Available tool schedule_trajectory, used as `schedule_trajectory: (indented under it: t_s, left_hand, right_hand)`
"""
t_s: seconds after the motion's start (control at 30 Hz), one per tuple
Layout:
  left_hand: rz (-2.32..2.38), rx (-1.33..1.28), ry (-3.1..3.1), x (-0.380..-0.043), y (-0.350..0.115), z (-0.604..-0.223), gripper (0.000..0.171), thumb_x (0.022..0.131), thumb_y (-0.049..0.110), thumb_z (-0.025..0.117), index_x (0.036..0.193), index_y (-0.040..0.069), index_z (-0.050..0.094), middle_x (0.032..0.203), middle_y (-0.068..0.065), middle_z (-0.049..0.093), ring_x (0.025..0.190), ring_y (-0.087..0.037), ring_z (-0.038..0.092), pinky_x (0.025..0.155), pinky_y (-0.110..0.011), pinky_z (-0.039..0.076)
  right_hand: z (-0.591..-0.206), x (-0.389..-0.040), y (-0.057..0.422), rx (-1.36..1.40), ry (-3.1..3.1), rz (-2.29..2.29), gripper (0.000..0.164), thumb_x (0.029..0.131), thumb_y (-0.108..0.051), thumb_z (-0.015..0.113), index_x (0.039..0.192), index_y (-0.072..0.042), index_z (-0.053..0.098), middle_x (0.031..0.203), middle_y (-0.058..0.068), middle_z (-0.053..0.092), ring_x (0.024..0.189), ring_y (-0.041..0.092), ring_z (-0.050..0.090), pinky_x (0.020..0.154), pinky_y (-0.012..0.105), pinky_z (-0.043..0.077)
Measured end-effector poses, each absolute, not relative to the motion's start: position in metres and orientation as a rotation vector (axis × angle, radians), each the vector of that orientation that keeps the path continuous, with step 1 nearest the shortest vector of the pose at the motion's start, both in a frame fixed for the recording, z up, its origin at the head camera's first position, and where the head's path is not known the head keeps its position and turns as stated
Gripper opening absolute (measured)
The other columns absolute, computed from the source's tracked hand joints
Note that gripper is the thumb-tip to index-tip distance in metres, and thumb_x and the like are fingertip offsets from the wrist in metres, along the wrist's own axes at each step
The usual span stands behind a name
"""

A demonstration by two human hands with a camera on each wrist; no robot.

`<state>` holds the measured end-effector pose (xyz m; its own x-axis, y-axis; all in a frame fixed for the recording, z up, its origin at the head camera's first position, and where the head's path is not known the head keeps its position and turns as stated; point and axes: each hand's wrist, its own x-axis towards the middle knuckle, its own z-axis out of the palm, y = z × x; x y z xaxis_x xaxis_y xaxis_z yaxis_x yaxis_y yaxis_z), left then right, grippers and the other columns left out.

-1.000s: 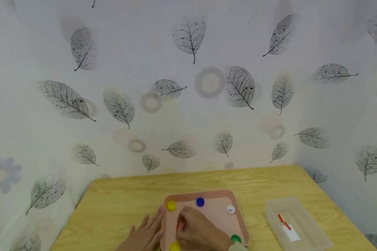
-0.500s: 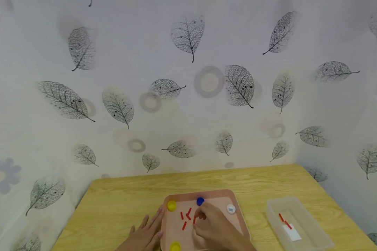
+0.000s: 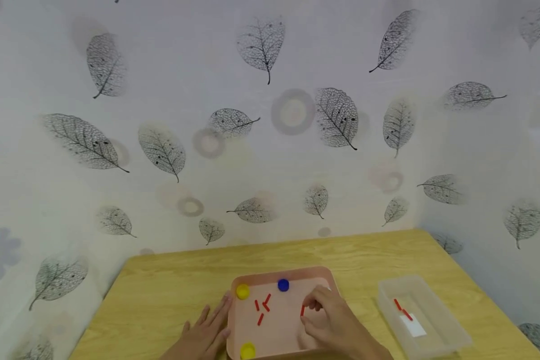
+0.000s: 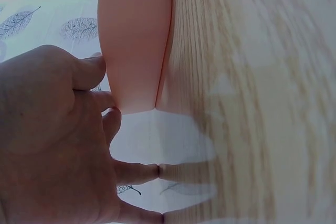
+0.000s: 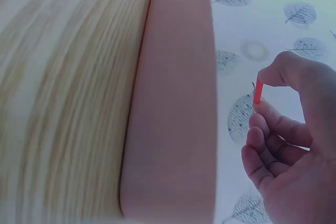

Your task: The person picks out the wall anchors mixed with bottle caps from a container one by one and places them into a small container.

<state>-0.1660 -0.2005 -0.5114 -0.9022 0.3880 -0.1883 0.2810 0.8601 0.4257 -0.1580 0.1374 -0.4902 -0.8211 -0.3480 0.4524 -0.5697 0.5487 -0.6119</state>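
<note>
Between thumb and a fingertip, my right hand pinches a short red stick over the right half of a pink tray. The right wrist view shows the stick held end to end, other fingers curled below. Flat beside the tray's left side lies my left hand, fingers spread; the left wrist view shows it touching the tray wall. Several loose red sticks lie on the tray's left half. Two yellow caps sit in its left corners, a blue cap at the far side.
On the right stands a translucent box holding two red sticks and a white card. Everything rests on a wooden table against a leaf-patterned wall covering.
My right hand has moved rightward from the loose sticks, carrying one red stick. It now covers the white and green round pieces on the tray's right. My left hand stays put.
</note>
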Motion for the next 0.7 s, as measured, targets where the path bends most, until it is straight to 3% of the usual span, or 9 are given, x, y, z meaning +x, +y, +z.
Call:
schedule_trajectory:
  t_s: [0.17, 0.4, 0.53, 0.7]
  left_hand:
    - [0.600, 0.518, 2.761, -0.167, -0.200, -0.512, 0.064, 0.098, 0.060, 0.020, 0.153, 0.031, 0.007, 0.158, 0.004, 0.013, 0.134, -0.052, 0.022, 0.084, -0.084, 0.012]
    - [0.585, 0.497, 2.748, -0.165, -0.200, -0.512, 0.065, 0.096, 0.064, 0.017, 0.152, 0.036, 0.003, 0.158, 0.009, 0.009, 0.137, -0.047, 0.020, 0.086, -0.083, 0.011]
    - [0.549, 0.502, 2.763, -0.163, -0.200, -0.509, 0.065, 0.096, 0.064, 0.017, 0.152, 0.035, 0.004, 0.158, 0.010, 0.008, 0.137, -0.046, 0.020, 0.087, -0.082, 0.013]
    - [0.548, 0.524, 2.776, -0.164, -0.201, -0.508, 0.064, 0.097, 0.062, 0.017, 0.153, 0.033, 0.006, 0.158, 0.009, 0.008, 0.137, -0.046, 0.020, 0.088, -0.082, 0.013]
  right_hand:
    - [-0.485, -0.157, 0.156, 0.856, -2.356, 1.079, 0.028, 0.077, -0.009, 0.076, 0.093, -0.022, 0.057, 0.087, -0.013, 0.054, 0.077, 0.003, 0.050, 0.067, 0.020, 0.047]
    - [-0.478, -0.151, 0.183, 0.785, -2.352, 1.031, 0.033, 0.076, -0.004, 0.076, 0.097, -0.023, 0.058, 0.090, -0.016, 0.053, 0.078, 0.000, 0.052, 0.068, 0.020, 0.049]
    - [-0.475, -0.147, 0.197, 0.701, -2.363, 0.934, 0.037, 0.073, -0.004, 0.078, 0.095, -0.026, 0.058, 0.088, -0.018, 0.052, 0.076, -0.002, 0.050, 0.068, 0.015, 0.047]
    - [-0.470, -0.139, 0.217, 0.619, -2.324, 0.843, 0.039, 0.066, -0.003, 0.082, 0.093, -0.021, 0.059, 0.087, -0.018, 0.051, 0.074, -0.001, 0.049, 0.067, 0.008, 0.041]
